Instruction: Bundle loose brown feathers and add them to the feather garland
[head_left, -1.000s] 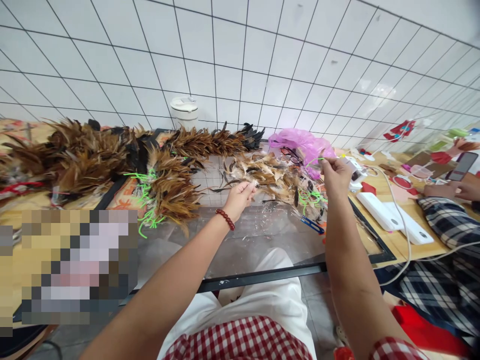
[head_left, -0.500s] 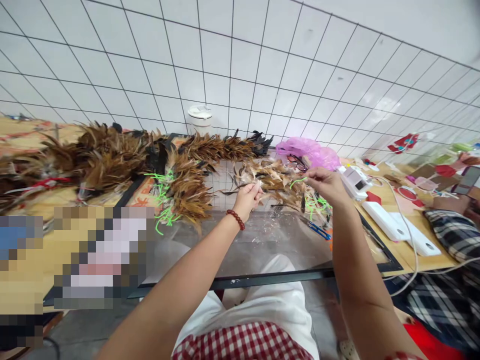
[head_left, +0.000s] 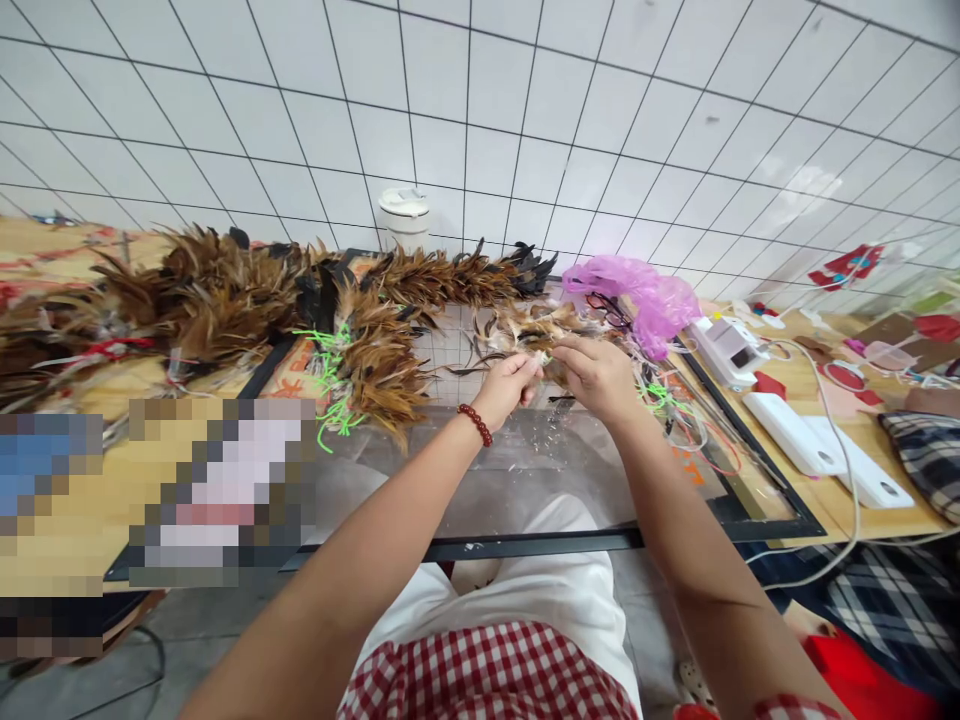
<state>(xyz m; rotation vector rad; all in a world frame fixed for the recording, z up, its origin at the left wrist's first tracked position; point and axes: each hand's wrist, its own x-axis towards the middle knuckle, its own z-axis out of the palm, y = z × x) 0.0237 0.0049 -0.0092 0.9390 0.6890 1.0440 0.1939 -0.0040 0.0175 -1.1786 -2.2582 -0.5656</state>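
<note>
My left hand [head_left: 508, 390], with a red bead bracelet at the wrist, pinches the pale end of a feather bunch [head_left: 538, 356] above the glass-topped board. Fingertips of my right hand [head_left: 602, 380] close on a bright green tie [head_left: 549, 354] right beside it; most of the tie is hidden by the fingers. Behind both hands lies a heap of loose brown and white feathers [head_left: 525, 322]. To the left, brown feather bundles [head_left: 379, 370] lie together, their ends bound with green ties [head_left: 330, 375]. More green ties [head_left: 664, 400] lie just right of my right hand.
A pink plastic bag [head_left: 637, 295] and a lidded white cup [head_left: 405, 215] stand near the tiled wall. White devices [head_left: 817, 450] and a cable [head_left: 855, 480] occupy the right side. Long feather bundles [head_left: 217, 310] cover the back left. A person in a plaid sleeve [head_left: 926, 450] sits at right.
My right hand has moved left with the green tie, from above the right end of the feather heap to the feather bunch. My left hand keeps its pinch, nearly in place.
</note>
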